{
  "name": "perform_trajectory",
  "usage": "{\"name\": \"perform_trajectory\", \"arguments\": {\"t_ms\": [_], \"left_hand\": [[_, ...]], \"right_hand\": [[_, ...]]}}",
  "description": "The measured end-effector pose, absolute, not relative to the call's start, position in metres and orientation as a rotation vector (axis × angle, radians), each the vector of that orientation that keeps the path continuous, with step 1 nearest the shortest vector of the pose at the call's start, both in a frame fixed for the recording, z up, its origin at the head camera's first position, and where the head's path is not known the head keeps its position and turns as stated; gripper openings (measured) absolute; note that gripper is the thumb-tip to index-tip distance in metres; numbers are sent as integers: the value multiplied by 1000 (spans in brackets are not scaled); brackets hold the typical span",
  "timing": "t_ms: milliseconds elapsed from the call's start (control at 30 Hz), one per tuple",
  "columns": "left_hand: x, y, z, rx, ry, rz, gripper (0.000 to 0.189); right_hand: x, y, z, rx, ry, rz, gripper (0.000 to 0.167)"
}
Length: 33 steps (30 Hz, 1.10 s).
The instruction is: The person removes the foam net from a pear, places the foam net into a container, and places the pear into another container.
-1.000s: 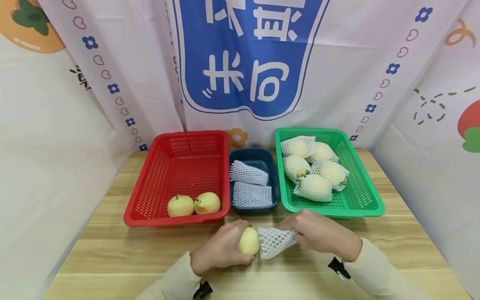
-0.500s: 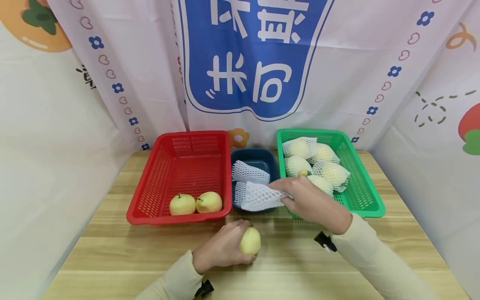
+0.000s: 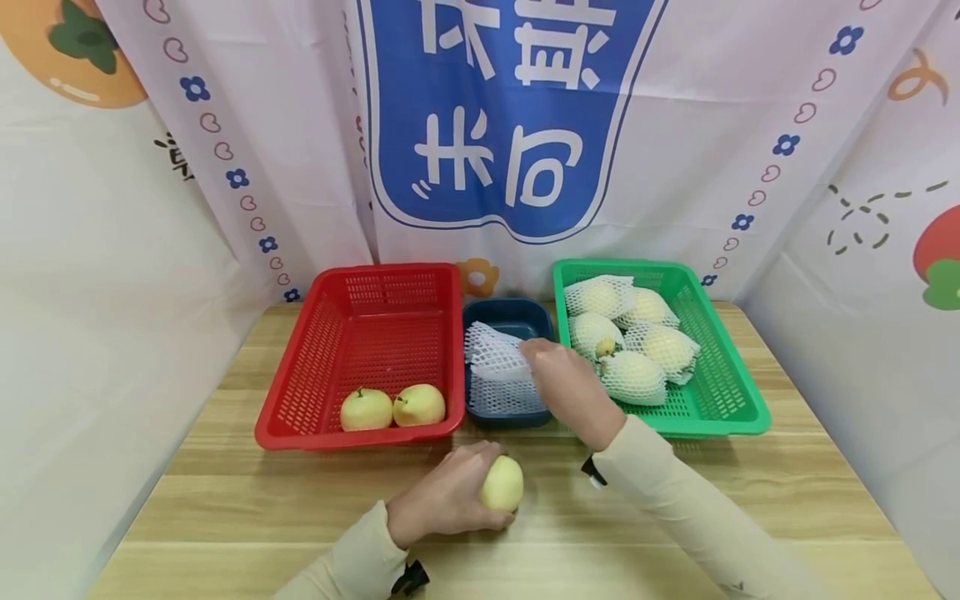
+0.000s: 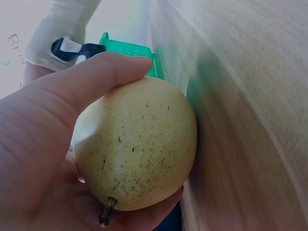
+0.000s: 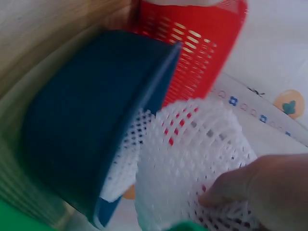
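Your R hand (image 3: 567, 385) holds a net (image 5: 178, 154) over blue tub (image 3: 517, 310), prob. to keep it off counter (image 3: 210, 500); your L hand (image 3: 450, 496) grips pear (image 3: 506, 485) at approx. tub's 6 o'clock, prob. so it can't roll.

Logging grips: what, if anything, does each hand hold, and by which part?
Left hand: pear, by its sides. Right hand: foam net, near one end.

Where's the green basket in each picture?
Head: right of the middle, the green basket with wrapped pears.
Left wrist: small, near the top, left of centre, partly behind the left hand.
Right wrist: probably the blurry green patch, bottom left.
Shared landmark: the wooden table.
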State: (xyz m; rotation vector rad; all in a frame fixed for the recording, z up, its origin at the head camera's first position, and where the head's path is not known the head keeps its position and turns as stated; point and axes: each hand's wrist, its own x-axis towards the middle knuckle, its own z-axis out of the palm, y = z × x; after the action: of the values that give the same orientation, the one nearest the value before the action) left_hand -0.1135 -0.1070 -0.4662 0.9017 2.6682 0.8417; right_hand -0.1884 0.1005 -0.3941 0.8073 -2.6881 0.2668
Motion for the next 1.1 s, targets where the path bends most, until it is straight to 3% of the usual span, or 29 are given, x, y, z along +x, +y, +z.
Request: {"name": "perform_trajectory", "arguments": {"t_ms": [267,367,500,733,1100], "left_hand": [[-113,-107,-467,936,2688,852,72],[-113,-107,-467,926,2673,849,72],[-114,-108,-467,929,2685,832,74],[-116,-109,-466,902,2666,823,75],[-115,-108,-465,872,2642,810,74]], "right_hand": [[-203,84,-436,762,-2403,-83,19],[-204,83,-445,831,-2411,-122,10],[-205,84,-442,990,-2609,-47,11],[-213,85,-420,1170,-3029,135,30],[-205,99,-387,1148,-3031,438,51]]}}
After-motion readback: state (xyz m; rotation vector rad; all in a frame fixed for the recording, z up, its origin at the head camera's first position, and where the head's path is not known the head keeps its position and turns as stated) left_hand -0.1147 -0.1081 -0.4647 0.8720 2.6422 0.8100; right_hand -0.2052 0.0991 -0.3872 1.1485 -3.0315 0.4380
